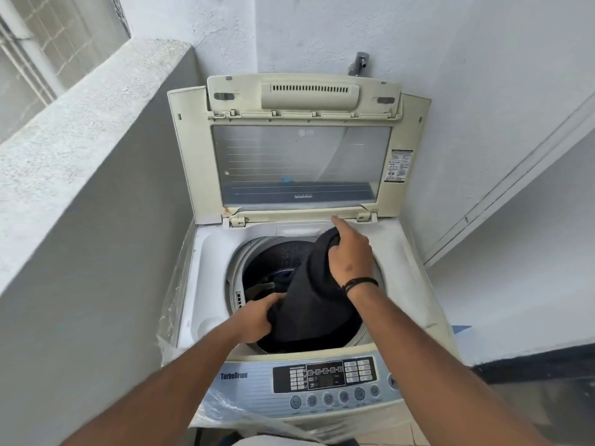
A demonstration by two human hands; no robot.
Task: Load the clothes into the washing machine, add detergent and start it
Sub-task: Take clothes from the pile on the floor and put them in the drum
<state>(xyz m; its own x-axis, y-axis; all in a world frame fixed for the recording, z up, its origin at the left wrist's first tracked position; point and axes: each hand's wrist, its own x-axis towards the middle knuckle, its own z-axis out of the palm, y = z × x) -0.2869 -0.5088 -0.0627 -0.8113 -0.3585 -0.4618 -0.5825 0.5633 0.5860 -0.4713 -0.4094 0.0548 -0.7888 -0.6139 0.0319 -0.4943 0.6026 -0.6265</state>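
The left hand [257, 313] and right hand [349, 252] both grip the dark garment [309, 304], half inside the drum [277, 262] of the washing machine [206, 252]; if released unevenly, fabric may hang over the near rim & catch under the lid [299, 156].

Black garment [309, 297] over the drum, cream lid [289, 149] at twelve o'clock, white washing machine [402, 252], pale blue striped control panel [257, 384] at six o'clock, black wristband [360, 282]
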